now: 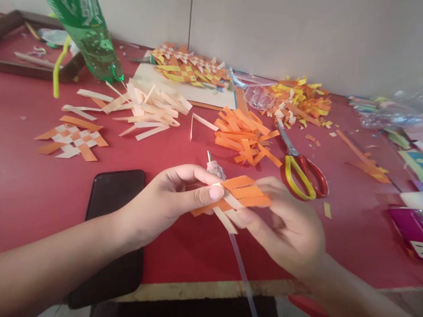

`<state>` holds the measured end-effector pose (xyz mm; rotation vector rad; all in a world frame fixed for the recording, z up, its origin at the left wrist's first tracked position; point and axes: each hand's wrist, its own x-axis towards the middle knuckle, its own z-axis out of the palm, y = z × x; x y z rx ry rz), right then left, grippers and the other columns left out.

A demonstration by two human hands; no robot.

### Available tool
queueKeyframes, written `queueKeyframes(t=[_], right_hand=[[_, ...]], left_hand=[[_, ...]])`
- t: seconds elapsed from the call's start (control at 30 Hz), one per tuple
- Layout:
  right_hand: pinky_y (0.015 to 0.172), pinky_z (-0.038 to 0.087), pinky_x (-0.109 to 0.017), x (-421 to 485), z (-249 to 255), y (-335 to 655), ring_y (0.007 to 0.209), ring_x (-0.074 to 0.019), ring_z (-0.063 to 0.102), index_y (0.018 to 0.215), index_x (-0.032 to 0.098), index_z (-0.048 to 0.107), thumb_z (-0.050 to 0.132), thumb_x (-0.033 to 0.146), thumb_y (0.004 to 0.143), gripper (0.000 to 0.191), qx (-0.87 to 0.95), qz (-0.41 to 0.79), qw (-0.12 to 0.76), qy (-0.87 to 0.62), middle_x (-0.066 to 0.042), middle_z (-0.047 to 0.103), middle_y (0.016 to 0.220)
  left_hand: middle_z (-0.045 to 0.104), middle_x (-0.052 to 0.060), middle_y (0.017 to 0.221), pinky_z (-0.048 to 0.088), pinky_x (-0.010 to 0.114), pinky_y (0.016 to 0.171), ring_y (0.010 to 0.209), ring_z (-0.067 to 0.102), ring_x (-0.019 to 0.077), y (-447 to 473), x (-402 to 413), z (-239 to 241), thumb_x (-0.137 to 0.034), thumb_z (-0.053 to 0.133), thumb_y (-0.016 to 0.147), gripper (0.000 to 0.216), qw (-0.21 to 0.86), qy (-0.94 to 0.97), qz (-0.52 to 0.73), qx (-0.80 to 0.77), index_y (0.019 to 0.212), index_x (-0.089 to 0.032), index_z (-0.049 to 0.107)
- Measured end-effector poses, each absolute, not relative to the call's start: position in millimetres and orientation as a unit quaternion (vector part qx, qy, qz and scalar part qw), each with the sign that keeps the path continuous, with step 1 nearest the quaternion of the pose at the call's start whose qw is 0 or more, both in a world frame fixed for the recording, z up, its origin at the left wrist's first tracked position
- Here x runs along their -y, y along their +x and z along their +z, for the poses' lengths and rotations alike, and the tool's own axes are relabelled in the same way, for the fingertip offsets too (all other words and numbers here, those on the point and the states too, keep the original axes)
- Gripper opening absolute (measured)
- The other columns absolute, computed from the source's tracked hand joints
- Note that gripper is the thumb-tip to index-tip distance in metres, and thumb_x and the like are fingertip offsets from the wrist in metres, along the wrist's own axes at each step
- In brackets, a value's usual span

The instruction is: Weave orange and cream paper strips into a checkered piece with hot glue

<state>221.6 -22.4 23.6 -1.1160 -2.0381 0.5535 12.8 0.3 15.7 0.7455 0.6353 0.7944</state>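
Between my two hands, above the table's front edge, is a small weave of orange and cream paper strips (243, 191). My left hand (181, 195) pinches its left side between thumb and fingers. On the right, my right hand (286, 224) is closed on the strips' lower right ends, thumb in front. Behind the weave a glue gun (214, 167) lies with its metal tip pointing away, partly hidden; a translucent glue stick (243, 269) runs out below. Farther back are a pile of loose orange strips (246, 134) and a pile of cream strips (150, 103).
Scissors (299, 168) with red and yellow handles lie right of the hands. A black phone (115, 196) lies under my left forearm. A finished-looking checkered weave (76, 139) sits at left. A green bottle (90, 34) stands behind, beside a dark frame (3, 65). Paper scraps (299, 101) lie near the wall.
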Motion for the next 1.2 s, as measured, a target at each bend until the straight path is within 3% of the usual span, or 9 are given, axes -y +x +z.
queueKeyframes(t=[0.17, 0.3, 0.53, 0.83, 1.03, 1.2], right_hand=[[0.061, 0.052, -0.022, 24.1, 20.7, 225.8, 0.070, -0.0099, 0.060, 0.083, 0.023, 0.062, 0.065, 0.016, 0.086, 0.009, 0.730, 0.287, 0.398, -0.475, 0.003, 0.061, 0.077], [0.058, 0.055, -0.021, 24.2, 21.4, 225.0, 0.067, -0.0098, 0.059, 0.080, 0.023, 0.063, 0.066, 0.019, 0.086, 0.008, 0.701, 0.334, 0.397, -0.490, 0.003, 0.059, 0.074], [0.058, 0.058, -0.020, 23.3, 22.8, 225.4, 0.065, -0.0103, 0.064, 0.079, 0.022, 0.066, 0.068, 0.019, 0.084, 0.006, 0.690, 0.346, 0.392, -0.501, 0.002, 0.065, 0.071], [0.059, 0.061, -0.017, 25.9, 21.4, 223.9, 0.063, -0.0108, 0.071, 0.081, 0.023, 0.069, 0.073, 0.021, 0.081, 0.005, 0.656, 0.358, 0.404, -0.528, 0.002, 0.073, 0.076], [0.060, 0.063, -0.020, 25.7, 18.1, 224.5, 0.062, -0.0129, 0.072, 0.098, 0.026, 0.067, 0.074, 0.020, 0.080, 0.020, 0.671, 0.306, 0.412, -0.536, 0.003, 0.075, 0.075], [0.062, 0.063, -0.020, 24.7, 18.3, 224.9, 0.065, -0.0129, 0.073, 0.096, 0.025, 0.069, 0.072, 0.022, 0.083, 0.014, 0.697, 0.284, 0.392, -0.529, 0.003, 0.075, 0.078]], left_hand=[[0.074, -0.004, 0.082, 0.058, 0.020, 0.076, 0.078, 0.071, 0.0095, 14.5, 1.6, 15.2, -0.019, 0.074, 0.084, 0.008, 0.799, 0.329, 0.368, -0.344, 0.081, -0.017, 0.067], [0.077, -0.001, 0.087, 0.058, 0.023, 0.084, 0.085, 0.072, 0.0129, 13.3, 1.6, 13.9, -0.028, 0.073, 0.084, 0.010, 0.782, 0.363, 0.342, -0.373, 0.086, -0.018, 0.073], [0.079, 0.001, 0.091, 0.058, 0.028, 0.087, 0.090, 0.073, 0.0189, 9.6, 1.3, 12.2, -0.038, 0.073, 0.082, 0.019, 0.726, 0.444, 0.320, -0.416, 0.088, -0.021, 0.079], [0.079, 0.002, 0.086, 0.057, 0.029, 0.083, 0.084, 0.072, 0.0192, 10.3, 3.0, 13.2, -0.041, 0.075, 0.080, 0.021, 0.705, 0.445, 0.326, -0.446, 0.082, -0.020, 0.078], [0.076, 0.001, 0.077, 0.050, 0.021, 0.064, 0.071, 0.067, 0.0156, 9.2, 4.1, 17.7, -0.048, 0.068, 0.083, 0.030, 0.612, 0.532, 0.287, -0.510, 0.080, -0.020, 0.076], [0.071, -0.001, 0.067, 0.043, 0.019, 0.053, 0.059, 0.058, 0.0113, 10.8, 4.0, 22.3, -0.045, 0.066, 0.085, 0.030, 0.571, 0.567, 0.288, -0.520, 0.074, -0.018, 0.073]])
